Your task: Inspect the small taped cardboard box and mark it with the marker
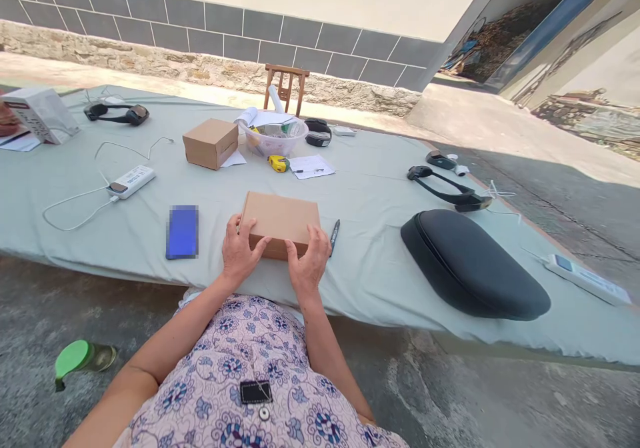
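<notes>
A flat brown cardboard box (281, 218) lies closed on the pale green tablecloth (370, 188), close to the near edge. My left hand (239, 249) rests on its near left corner, fingers curled over the edge. At the near right corner, my right hand (307, 265) grips the box with fingers bent on its top. A dark pen (335, 236) lies just right of the box. A blue phone (183, 231) lies to the left.
A second cardboard box (210, 143), a clear bowl of small items (275, 138), a yellow tape measure (278, 163) and paper (312, 166) sit farther back. A black case (473, 265), headsets (450, 191), white power banks (131, 181) and a wooden chair (286, 85) are around. A green-capped bottle (80, 360) lies on the ground.
</notes>
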`<state>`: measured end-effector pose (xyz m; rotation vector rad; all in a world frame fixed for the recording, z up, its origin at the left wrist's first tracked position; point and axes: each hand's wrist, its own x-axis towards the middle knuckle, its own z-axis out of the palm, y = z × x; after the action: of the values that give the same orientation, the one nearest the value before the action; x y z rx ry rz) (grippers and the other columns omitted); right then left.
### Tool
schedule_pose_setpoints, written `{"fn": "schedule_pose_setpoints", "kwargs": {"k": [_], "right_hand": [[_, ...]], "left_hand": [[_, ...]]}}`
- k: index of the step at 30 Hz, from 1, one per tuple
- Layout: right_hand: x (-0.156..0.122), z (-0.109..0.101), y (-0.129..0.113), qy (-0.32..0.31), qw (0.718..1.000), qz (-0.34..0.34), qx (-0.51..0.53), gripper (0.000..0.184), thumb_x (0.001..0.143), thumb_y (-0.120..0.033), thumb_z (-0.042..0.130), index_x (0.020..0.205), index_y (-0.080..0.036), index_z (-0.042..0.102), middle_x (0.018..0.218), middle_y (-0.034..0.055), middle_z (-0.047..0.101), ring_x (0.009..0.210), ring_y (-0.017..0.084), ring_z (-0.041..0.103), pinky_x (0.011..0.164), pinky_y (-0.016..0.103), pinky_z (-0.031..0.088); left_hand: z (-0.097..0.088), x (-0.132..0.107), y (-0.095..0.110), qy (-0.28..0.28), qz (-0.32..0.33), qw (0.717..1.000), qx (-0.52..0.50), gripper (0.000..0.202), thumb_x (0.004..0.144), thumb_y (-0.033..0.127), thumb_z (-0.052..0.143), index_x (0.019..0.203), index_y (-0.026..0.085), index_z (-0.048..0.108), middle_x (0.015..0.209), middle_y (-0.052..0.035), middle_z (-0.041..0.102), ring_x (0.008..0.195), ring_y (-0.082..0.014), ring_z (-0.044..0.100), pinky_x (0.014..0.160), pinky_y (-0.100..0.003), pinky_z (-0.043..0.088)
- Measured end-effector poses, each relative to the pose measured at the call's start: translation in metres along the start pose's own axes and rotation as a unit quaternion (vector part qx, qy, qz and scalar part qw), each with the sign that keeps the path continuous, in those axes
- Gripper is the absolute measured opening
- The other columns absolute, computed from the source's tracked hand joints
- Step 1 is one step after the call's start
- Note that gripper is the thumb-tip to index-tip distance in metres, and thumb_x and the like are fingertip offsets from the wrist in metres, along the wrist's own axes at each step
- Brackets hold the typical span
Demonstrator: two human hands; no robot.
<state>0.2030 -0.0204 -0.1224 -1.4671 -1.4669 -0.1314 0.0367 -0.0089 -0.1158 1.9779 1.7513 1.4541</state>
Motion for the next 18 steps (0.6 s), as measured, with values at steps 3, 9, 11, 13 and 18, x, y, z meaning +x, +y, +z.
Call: {"fn": "schedule_pose_setpoints", "kwargs": {"k": [3, 9, 11, 13, 18], "right_hand": [[-0.001, -0.006, 0.014, 0.011, 0.998, 0.026, 0.048, 0.051, 0.096, -0.053, 0.048, 0.136, -0.022, 0.048, 0.136, 0.018, 0.054, 0.132, 0.03, 0.049, 0.109, 0.054, 0.042], [-0.008, -0.009, 0.042, -0.033, 0.97, 0.19, 0.147, 0.063, 0.089, -0.06, 0.051, 0.135, -0.017, 0.05, 0.125, 0.0183, 0.065, 0.11, 0.027, 0.064, 0.086, 0.039, 0.055], [-0.01, -0.008, 0.05, -0.082, 0.962, 0.219, 0.138, 0.063, 0.087, -0.063, 0.051, 0.129, -0.016, 0.056, 0.112, 0.0157, 0.071, 0.102, 0.027, 0.068, 0.083, 0.039, 0.055], [-0.011, -0.007, 0.054, -0.126, 0.96, 0.217, 0.122, 0.058, 0.086, -0.064, 0.048, 0.117, -0.017, 0.063, 0.103, 0.014, 0.074, 0.096, 0.028, 0.069, 0.083, 0.041, 0.054], [-0.01, -0.007, 0.053, -0.136, 0.963, 0.193, 0.133, 0.052, 0.088, -0.059, 0.047, 0.109, -0.016, 0.068, 0.1, 0.0133, 0.074, 0.092, 0.027, 0.069, 0.082, 0.039, 0.055]], "left_hand": [[-0.003, -0.002, -0.003, -0.012, 0.006, 1.0, -0.004, 0.044, 0.091, 0.05, 0.06, 0.126, 0.023, 0.06, 0.143, -0.0154, 0.045, 0.128, -0.031, 0.054, 0.097, -0.043, 0.054], [-0.007, -0.007, -0.012, -0.035, -0.008, 0.999, -0.009, 0.043, 0.094, 0.041, 0.057, 0.134, 0.025, 0.057, 0.143, -0.0151, 0.046, 0.131, -0.0315, 0.051, 0.091, -0.042, 0.056], [-0.007, -0.008, -0.015, -0.027, -0.013, 0.999, -0.012, 0.043, 0.093, 0.039, 0.058, 0.134, 0.026, 0.058, 0.14, -0.0147, 0.049, 0.13, -0.0316, 0.051, 0.096, -0.044, 0.054], [-0.007, -0.008, -0.016, -0.021, -0.015, 0.999, -0.019, 0.042, 0.093, 0.039, 0.059, 0.134, 0.027, 0.059, 0.139, -0.0135, 0.05, 0.13, -0.0309, 0.051, 0.098, -0.045, 0.053], [-0.009, -0.007, -0.018, -0.002, -0.022, 0.999, -0.046, 0.04, 0.093, 0.037, 0.06, 0.132, 0.028, 0.061, 0.137, -0.0121, 0.052, 0.127, -0.0288, 0.053, 0.104, -0.045, 0.05]]}}
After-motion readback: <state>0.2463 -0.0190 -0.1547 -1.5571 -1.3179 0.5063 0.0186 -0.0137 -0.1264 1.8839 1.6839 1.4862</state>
